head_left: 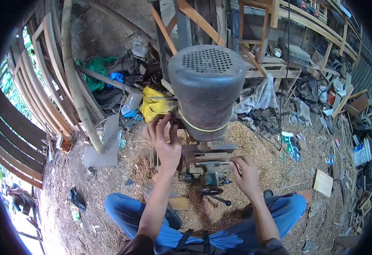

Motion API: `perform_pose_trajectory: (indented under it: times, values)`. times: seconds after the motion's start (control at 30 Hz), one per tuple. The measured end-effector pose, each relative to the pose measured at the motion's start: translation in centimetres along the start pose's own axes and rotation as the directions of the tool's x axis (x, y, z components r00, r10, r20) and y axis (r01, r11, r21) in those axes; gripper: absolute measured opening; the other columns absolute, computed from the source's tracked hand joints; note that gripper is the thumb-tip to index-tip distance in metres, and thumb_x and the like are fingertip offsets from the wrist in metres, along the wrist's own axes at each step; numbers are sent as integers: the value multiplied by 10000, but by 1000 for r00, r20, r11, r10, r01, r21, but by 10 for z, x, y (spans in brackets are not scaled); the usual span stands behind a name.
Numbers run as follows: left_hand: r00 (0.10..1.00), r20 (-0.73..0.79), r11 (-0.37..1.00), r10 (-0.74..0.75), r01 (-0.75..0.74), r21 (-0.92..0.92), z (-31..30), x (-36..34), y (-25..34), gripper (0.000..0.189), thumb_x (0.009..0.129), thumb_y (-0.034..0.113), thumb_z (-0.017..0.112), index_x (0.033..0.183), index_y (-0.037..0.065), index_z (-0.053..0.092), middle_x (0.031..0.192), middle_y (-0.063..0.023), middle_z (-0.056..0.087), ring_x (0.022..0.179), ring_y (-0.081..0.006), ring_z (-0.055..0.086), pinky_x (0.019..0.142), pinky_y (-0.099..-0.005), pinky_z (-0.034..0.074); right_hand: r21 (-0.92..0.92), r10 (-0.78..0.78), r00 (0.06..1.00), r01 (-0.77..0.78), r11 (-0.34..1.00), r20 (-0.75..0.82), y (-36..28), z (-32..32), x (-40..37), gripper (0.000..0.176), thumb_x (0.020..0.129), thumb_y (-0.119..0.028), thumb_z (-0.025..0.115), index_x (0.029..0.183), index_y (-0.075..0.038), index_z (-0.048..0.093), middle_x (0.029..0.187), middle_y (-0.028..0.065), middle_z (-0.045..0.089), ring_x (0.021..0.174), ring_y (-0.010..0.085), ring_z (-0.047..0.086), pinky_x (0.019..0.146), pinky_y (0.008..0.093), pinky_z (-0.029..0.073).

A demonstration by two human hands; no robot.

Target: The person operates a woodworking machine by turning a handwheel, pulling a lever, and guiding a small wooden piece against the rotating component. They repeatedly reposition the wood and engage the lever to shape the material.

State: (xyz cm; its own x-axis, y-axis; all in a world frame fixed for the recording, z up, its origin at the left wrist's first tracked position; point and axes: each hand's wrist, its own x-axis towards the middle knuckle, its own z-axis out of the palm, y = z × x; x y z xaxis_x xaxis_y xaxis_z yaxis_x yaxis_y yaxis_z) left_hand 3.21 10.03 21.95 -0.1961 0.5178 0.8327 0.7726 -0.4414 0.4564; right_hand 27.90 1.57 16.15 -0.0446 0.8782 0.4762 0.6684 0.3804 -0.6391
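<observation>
A dark motor housing with a perforated cap tops the upright machine in front of me and hides much of its middle. My left hand is raised at the housing's left side, its bent fingers apart beside a yellow plastic bag. Lower down, my right hand has thumb and fingers closed around the right end of a thin metal rod. That rod sits just above the machine's clamp, close to a wooden piece. A black handwheel faces my knees.
Wood shavings cover the ground around the machine. Long boards and a pole lean at left. Scrap, bags and a wooden rack line the back. A black lever juts toward me, between my knees.
</observation>
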Motion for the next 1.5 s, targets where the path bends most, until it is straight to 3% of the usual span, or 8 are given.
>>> perform_pose_trajectory:
  times: [0.33, 0.5, 0.7, 1.0, 1.1, 1.17, 1.23, 1.5]
  values:
    - [995, -72, 993, -64, 56, -101, -25, -34, 45, 352, 860, 34, 698, 1195, 64, 595, 1414, -164, 433, 1326, -368, 353, 1089, -495, 286, 199, 152, 981, -126, 972, -124, 15, -8, 28, 186, 955, -146, 632, 1067, -11, 694, 1027, 176, 678, 962, 344, 657, 847, 396, 507]
    - [937, 77, 940, 340, -337, -51, -23, -18, 95, 389, 824, 68, 711, 1191, 132, 602, 1440, -202, 483, 1393, -432, 363, 1141, -521, 304, 388, 183, 967, -103, 916, -177, 7, -37, 137, 358, 987, -209, 611, 1250, 33, 624, 1176, 199, 682, 1058, 288, 659, 950, 392, 498]
    - [907, 109, 909, 406, -388, -156, -6, 13, 138, 366, 820, 84, 690, 1175, 153, 635, 1435, -177, 545, 1425, -379, 398, 1200, -521, 232, 695, 117, 981, 25, 719, -156, -23, -65, 301, 605, 1016, -331, 603, 1491, -5, 416, 1302, 152, 600, 1192, 203, 563, 1016, 338, 437]
    - [909, 236, 938, 343, -322, -125, 9, -11, 153, 213, 880, 53, 598, 1081, 123, 606, 1300, -165, 647, 1314, -369, 527, 1168, -536, 290, 701, 103, 947, 149, 697, -305, -62, -66, 259, 610, 1011, -409, 587, 1376, 67, 475, 1174, 187, 648, 1151, 260, 599, 1019, 392, 439]
    - [916, 250, 948, 315, -288, -138, 1, -19, 150, 206, 891, 40, 588, 1086, 107, 595, 1319, -173, 634, 1326, -368, 517, 1161, -537, 294, 826, 22, 981, 152, 542, -195, -71, -96, 274, 546, 1002, -481, 577, 1204, 26, 610, 1016, 64, 656, 987, 135, 619, 926, 287, 463]
    - [927, 300, 971, 227, -190, -148, -7, -25, 149, 220, 905, -15, 548, 1104, 70, 587, 1365, -185, 600, 1344, -367, 499, 1168, -541, 282, 983, 48, 999, -18, 180, 9, -104, -127, 305, 471, 1018, -491, 538, 947, -35, 631, 755, -13, 562, 685, 80, 500, 673, 239, 391]
    - [939, 280, 974, 200, -159, -160, -16, -27, 144, 212, 910, -19, 549, 1103, 59, 592, 1354, -188, 604, 1342, -370, 500, 1167, -542, 289, 810, 7, 964, 218, 545, -265, -112, -113, 301, 472, 1030, -494, 511, 837, -68, 574, 706, -27, 494, 654, 66, 418, 624, 253, 331]
    - [968, 249, 966, 23, 42, -255, -51, -50, 115, 187, 943, -48, 529, 1108, 9, 597, 1308, -195, 623, 1283, -358, 548, 1120, -469, 376, 805, -80, 967, 248, 539, -244, -118, -105, 115, 336, 1008, -269, 597, 810, 0, 563, 731, -27, 509, 685, 56, 444, 588, 247, 348]
